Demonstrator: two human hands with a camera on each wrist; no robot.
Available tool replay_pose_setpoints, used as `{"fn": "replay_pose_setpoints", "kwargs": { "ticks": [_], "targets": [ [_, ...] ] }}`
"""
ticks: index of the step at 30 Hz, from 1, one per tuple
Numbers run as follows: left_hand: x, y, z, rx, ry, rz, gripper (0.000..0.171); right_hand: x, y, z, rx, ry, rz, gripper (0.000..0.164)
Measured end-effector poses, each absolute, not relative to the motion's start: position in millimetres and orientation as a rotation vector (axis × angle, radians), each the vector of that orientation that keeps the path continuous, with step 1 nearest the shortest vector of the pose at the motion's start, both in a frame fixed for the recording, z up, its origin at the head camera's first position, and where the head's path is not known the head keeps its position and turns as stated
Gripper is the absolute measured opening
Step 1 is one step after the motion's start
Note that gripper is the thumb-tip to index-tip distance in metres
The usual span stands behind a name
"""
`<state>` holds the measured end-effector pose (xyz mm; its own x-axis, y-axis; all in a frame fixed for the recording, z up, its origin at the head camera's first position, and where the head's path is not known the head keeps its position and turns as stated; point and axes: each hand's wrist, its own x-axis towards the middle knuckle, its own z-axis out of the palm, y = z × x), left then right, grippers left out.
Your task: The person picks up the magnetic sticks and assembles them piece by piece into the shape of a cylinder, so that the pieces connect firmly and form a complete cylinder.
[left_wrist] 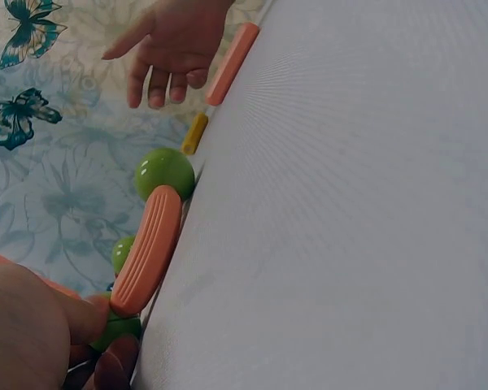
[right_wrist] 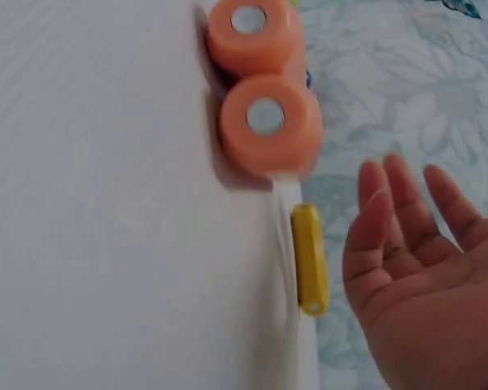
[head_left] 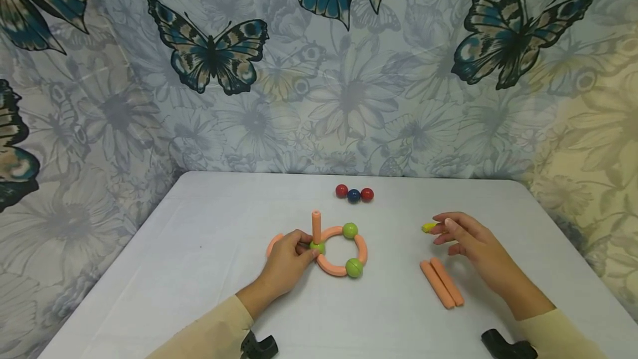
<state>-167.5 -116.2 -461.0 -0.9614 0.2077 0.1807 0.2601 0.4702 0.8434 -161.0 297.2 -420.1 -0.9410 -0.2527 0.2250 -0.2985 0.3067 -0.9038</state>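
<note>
My left hand point(head_left: 288, 263) pinches a green ball point(head_left: 317, 247) between thumb and fingers. That ball belongs to a ring of curved orange pieces point(head_left: 362, 249) and green balls point(head_left: 354, 267) lying on the table. An orange stick point(head_left: 316, 226) stands upright on the pinched ball. Left of the hand, another curved orange piece point(head_left: 272, 244) shows, partly hidden. My right hand point(head_left: 476, 242) hovers with loosely bent fingers by a yellow stick point(right_wrist: 311, 260); the right wrist view shows a gap between them. Two straight orange sticks point(head_left: 441, 283) lie side by side nearer me, with round silvery ends point(right_wrist: 265, 116).
Toward the back of the white table point(head_left: 224, 204) sit two red balls point(head_left: 366, 195) with a dark blue ball point(head_left: 353, 196) between them. Behind the table rises a wall with butterfly prints point(head_left: 211, 54). Black wrist devices point(head_left: 508, 345) show at the bottom edge.
</note>
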Motion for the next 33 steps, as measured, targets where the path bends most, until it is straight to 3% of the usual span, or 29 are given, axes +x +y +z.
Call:
{"fn": "replay_pose_setpoints", "kwargs": {
  "ticks": [10,22,33],
  "targets": [
    [-166.5,-118.3,-456.2,-0.423,-2.641,-1.536,0.02,-162.2,311.2,-444.5,0.544,-2.597,1.646,0.029],
    [-167.2,-116.8,-459.1,-0.414,-2.649,-1.566,0.02,-162.0,318.8,-448.5,0.777,-2.679,1.683,0.045],
    [-166.0,-117.2,-459.4,-0.418,-2.635,-1.567,0.02,-160.1,313.9,-430.2,0.548,-2.982,1.221,0.039]
  ]
}}
